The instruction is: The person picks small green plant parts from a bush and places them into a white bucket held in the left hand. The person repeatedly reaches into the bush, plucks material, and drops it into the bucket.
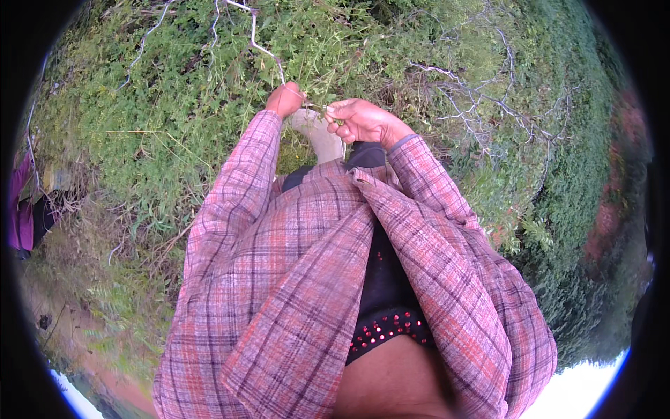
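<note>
My left hand (285, 99) is closed in a fist around the lower end of a pale bare branch (255, 31), which runs up and away from it. Just to its right, my right hand (361, 120) pinches a thin green plant stem (317, 106) between thumb and fingertips, its other fingers curled. The stem spans the short gap between the two hands; whether it joins the branch is hidden by my left fist. Below the hands shows a light-coloured boot (320, 135), standing among the weeds.
Dense green weeds (172, 99) cover the ground ahead. Dry, forked bare branches (502, 105) spread at the right. A person in purple clothing (22, 209) is at the far left edge. Reddish bare soil (610, 199) shows at the right, and dry grass (99, 246) lies at the left.
</note>
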Action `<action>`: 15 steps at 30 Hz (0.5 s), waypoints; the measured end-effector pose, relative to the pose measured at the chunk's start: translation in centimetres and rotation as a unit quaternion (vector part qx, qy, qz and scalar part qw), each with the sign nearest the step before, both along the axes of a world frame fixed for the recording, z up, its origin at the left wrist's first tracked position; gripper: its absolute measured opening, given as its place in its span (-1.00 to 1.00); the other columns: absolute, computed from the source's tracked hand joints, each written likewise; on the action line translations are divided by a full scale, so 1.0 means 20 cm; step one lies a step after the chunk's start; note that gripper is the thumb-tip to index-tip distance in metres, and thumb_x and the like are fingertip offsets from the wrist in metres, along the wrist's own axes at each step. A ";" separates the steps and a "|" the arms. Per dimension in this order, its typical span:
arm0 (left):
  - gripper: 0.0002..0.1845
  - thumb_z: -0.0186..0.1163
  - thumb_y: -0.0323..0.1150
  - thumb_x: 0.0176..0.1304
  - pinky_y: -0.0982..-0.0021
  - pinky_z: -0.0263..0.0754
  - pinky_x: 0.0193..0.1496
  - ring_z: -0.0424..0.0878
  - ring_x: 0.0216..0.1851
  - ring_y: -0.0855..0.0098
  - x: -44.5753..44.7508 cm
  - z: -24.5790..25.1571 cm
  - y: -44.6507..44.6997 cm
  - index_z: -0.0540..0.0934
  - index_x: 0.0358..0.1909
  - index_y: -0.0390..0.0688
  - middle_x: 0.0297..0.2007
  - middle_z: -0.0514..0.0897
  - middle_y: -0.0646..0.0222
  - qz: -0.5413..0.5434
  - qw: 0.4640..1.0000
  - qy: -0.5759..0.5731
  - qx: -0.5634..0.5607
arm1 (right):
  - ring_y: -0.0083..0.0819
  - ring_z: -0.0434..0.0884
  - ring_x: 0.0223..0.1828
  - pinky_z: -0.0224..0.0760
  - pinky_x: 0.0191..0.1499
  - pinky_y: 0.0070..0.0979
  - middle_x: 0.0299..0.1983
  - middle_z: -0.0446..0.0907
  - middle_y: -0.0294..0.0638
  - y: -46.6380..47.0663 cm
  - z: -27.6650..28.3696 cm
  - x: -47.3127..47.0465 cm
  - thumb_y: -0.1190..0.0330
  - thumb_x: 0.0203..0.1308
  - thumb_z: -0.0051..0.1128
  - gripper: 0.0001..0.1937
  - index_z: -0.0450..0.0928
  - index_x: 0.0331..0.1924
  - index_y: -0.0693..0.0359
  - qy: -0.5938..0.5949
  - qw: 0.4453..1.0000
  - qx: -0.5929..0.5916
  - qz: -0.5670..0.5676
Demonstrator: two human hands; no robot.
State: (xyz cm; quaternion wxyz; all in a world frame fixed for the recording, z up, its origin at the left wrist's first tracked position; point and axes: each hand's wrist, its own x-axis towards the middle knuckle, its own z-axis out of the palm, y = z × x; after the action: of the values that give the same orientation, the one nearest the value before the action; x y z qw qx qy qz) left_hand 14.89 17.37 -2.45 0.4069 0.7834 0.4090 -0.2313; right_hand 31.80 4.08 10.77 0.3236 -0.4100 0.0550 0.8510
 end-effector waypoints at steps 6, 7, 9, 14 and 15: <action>-0.57 0.13 -0.05 0.25 0.25 0.50 -0.13 0.65 -0.29 0.25 0.05 0.25 0.02 0.60 -0.20 -0.29 -0.38 0.67 0.14 0.126 0.982 -0.091 -0.111 | -0.64 0.34 -0.59 0.21 -0.58 -0.69 -0.42 0.47 -0.26 -0.10 0.04 -0.07 0.32 0.36 -0.08 -0.84 0.45 -0.27 0.24 0.076 0.994 -0.025 -0.078; -0.54 0.11 -0.03 0.27 0.29 0.50 -0.12 0.65 -0.28 0.32 0.05 0.32 0.01 0.59 -0.15 -0.30 -0.37 0.67 0.19 0.178 0.961 -0.123 -0.170 | -0.64 0.34 -0.59 0.21 -0.58 -0.68 -0.43 0.46 -0.27 -0.11 0.06 -0.07 0.32 0.36 -0.08 -0.84 0.44 -0.27 0.24 0.100 0.990 -0.017 -0.094; -0.56 -0.02 -0.06 0.38 0.41 0.47 -0.12 0.61 -0.18 0.47 -0.02 0.49 -0.04 0.54 -0.04 -0.25 -0.16 0.65 0.32 0.348 0.858 -0.211 -0.313 | -0.64 0.35 -0.59 0.21 -0.58 -0.67 -0.44 0.45 -0.28 -0.11 0.09 -0.09 0.31 0.36 -0.08 -0.84 0.44 -0.26 0.21 0.135 0.986 0.016 -0.093; -0.59 -0.03 -0.19 0.40 0.46 0.48 -0.07 0.58 -0.19 0.51 -0.23 0.79 -0.21 0.48 0.07 -0.33 -0.09 0.62 0.30 0.383 0.773 -0.244 -0.442 | -0.66 0.37 -0.57 0.21 -0.57 -0.69 -0.44 0.45 -0.33 -0.08 0.09 -0.26 0.26 0.35 -0.05 -0.85 0.43 -0.27 0.14 0.169 0.982 0.046 -0.064; -0.60 -0.01 -0.22 0.39 0.48 0.49 -0.09 0.58 -0.18 0.53 -0.25 0.81 -0.24 0.48 0.08 -0.33 -0.10 0.62 0.31 0.378 0.766 -0.240 -0.461 | -0.67 0.35 -0.57 0.17 -0.56 -0.70 -0.43 0.45 -0.33 -0.08 0.09 -0.29 0.24 0.35 -0.05 -0.84 0.43 -0.27 0.14 0.157 0.985 0.057 -0.045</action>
State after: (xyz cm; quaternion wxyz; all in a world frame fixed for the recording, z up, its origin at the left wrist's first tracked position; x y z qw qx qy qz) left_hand 9.96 12.54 13.75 0.8584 0.3139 0.4050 -0.0238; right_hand 25.99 2.42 12.51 0.3716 -0.2492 0.0747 0.8912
